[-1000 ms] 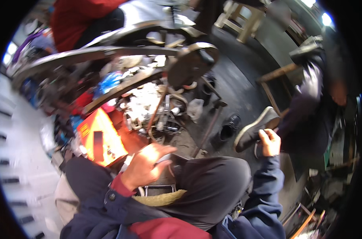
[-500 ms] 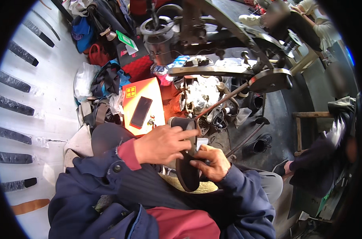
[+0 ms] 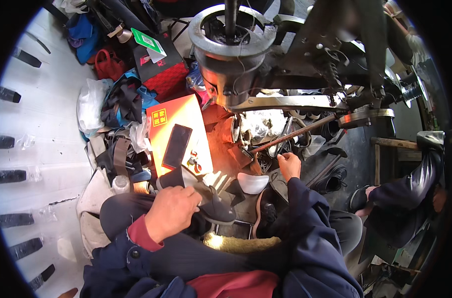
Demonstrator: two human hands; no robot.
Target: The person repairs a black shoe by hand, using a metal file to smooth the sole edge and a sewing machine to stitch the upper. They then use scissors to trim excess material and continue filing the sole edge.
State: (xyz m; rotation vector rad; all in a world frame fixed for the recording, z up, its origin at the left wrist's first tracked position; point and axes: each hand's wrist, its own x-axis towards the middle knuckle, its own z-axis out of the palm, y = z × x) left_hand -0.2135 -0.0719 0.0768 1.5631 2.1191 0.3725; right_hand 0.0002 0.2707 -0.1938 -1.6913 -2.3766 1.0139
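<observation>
My left hand [image 3: 173, 211] is closed round a dark shoe [image 3: 217, 207], held above my lap with its toe pointing right and toward me. Apart from the shoe, my right hand [image 3: 289, 168] is raised farther to the right, thumb and fingertips pinched together. Whatever may be in that pinch is too small to make out. Between the hands and a little beyond lies a white curved piece [image 3: 252, 183]. Another dark shoe [image 3: 268, 212] with a pale-edged sole sits below my right forearm.
A metal machine [image 3: 231, 74] with a long rod [image 3: 293, 133] stands over the far side. On an orange box [image 3: 188, 111] lie a phone [image 3: 177, 145] and keys [image 3: 193, 161]. A black shoe [image 3: 332, 179] rests on the floor, with another person's leg [image 3: 405, 181] farther right.
My right hand has let go of the shoe and moved right and away. The left hand keeps the shoe, now turned and lower left. The view has shifted, bringing the machine larger into sight.
</observation>
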